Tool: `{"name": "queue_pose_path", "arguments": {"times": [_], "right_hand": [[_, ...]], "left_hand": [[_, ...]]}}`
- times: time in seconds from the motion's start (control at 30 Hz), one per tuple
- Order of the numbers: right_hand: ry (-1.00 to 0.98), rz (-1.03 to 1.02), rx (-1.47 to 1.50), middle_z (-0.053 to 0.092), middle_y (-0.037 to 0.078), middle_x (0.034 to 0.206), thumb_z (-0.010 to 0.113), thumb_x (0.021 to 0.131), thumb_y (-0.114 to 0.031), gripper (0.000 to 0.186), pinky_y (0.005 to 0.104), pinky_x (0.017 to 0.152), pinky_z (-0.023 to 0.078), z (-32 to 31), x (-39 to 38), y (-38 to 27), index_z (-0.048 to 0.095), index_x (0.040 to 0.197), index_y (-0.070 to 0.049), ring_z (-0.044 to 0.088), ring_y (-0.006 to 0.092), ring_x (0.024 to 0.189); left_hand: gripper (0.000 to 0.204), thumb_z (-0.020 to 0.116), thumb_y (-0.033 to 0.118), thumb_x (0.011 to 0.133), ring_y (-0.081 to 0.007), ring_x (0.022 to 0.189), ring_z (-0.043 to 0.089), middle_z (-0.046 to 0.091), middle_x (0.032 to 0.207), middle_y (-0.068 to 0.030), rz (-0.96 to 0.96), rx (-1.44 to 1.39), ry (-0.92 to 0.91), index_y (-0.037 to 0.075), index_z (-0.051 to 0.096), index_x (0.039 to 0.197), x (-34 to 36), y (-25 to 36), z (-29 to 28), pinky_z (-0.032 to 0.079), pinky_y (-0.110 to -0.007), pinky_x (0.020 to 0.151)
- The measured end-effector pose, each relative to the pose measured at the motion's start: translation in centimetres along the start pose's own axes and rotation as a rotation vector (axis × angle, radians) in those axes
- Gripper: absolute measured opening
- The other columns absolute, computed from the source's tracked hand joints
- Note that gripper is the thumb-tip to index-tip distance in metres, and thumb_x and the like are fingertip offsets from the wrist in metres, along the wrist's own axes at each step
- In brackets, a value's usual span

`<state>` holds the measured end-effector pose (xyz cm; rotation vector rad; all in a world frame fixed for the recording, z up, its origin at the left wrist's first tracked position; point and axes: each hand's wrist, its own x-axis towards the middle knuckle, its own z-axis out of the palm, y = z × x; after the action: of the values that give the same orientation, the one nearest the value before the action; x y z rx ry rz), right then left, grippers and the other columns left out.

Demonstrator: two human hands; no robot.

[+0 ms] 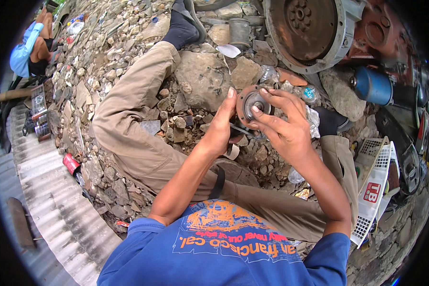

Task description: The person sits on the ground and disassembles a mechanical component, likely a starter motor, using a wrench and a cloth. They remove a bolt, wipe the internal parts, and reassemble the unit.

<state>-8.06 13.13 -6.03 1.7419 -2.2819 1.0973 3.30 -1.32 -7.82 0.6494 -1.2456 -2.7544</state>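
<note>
Between my two hands, above the rocky ground, is a round flanged metal part [252,101]. It has a brownish rim with bolt holes, and a grey raised hub in the middle. My left hand [218,129] grips its left edge, thumb pointing up along the rim. From the right, my right hand [287,121] holds it, with thumb and fingers on the face and hub. The underside of the part is hidden. Just beyond the hands lies a flat stone [202,78] with small dark metal pieces on it, too small to name.
A large round metal housing [300,28] and reddish machinery [376,31] stand at the far right, near a blue cylinder [373,86]. A white plastic basket [376,167] leans at right. Corrugated sheets [47,167] and a red can [71,163] lie left. Another person [28,47] sits far left.
</note>
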Motion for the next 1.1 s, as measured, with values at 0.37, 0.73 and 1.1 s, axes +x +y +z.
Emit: {"name": "queue_pose_path", "arguments": {"times": [0.37,0.73,1.1], "right_hand": [[-0.010,-0.070,-0.071,0.065,0.010,0.125,0.081,0.065,-0.015,0.037,0.0463,0.092,0.043,-1.0,1.0,-0.7,0.074,0.101,-0.016,0.059,0.0298,0.111],[-0.034,-0.049,-0.102,0.066,0.007,0.126,0.080,0.069,-0.016,0.034,0.0469,0.094,0.041,-0.9,0.8,-0.9,0.075,0.102,-0.017,0.059,0.0285,0.112],[-0.083,-0.050,-0.142,0.061,0.006,0.135,0.078,0.076,-0.022,0.032,0.0503,0.103,0.034,-1.2,0.7,-1.2,0.075,0.108,-0.019,0.054,0.0285,0.124]], "left_hand": [[0.071,0.032,0.058,0.104,-0.0143,0.089,0.065,0.066,0.111,-0.0082,0.037,0.053,-0.077,0.002,0.046,0.144,0.0,0.4,-1.0,0.053,-0.028,0.077],[0.065,0.045,0.048,0.102,-0.0176,0.117,0.056,0.057,0.134,-0.0117,0.119,0.103,-0.092,0.001,0.044,0.147,0.2,0.3,-0.7,0.052,-0.032,0.091],[0.054,0.052,0.036,0.102,-0.0097,0.093,0.060,0.062,0.113,-0.0057,0.080,0.137,-0.037,0.003,0.047,0.144,0.3,0.7,-0.2,0.055,-0.026,0.075]]}}
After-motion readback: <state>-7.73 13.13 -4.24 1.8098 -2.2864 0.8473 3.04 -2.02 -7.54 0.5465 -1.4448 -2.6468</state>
